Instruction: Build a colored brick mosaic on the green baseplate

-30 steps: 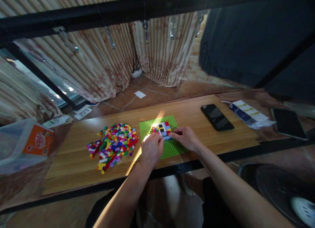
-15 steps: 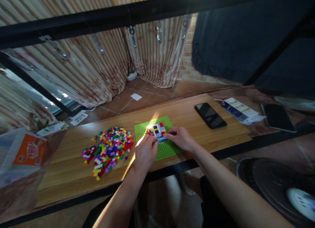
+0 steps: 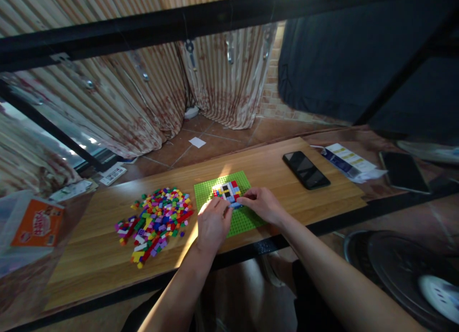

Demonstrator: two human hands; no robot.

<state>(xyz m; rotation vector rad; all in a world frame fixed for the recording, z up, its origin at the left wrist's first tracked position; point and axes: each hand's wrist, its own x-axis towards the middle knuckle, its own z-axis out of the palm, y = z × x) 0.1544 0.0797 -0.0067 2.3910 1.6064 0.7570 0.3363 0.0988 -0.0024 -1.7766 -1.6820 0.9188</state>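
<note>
A green studded baseplate [image 3: 242,219] lies on the wooden table [image 3: 287,184] in front of me. On it stands a small patch of built bricks [image 3: 226,190] in red, white, black, yellow and pale blue. My left hand [image 3: 213,223] and my right hand [image 3: 261,204] meet at the near edge of that patch, fingers curled and pinched together on a small pale blue brick [image 3: 235,205]. To the left of the plate lies a heap of loose coloured bricks [image 3: 156,221].
A black phone [image 3: 305,169] lies right of the baseplate, with a printed leaflet [image 3: 348,160] and a second dark phone [image 3: 404,172] further right. A clear plastic box with an orange label [image 3: 34,224] stands at the far left. A black bar [image 3: 215,19] crosses overhead.
Both hands have stayed pinched at the front edge of the built patch. The view has drifted slightly, so everything sits a little further left.
</note>
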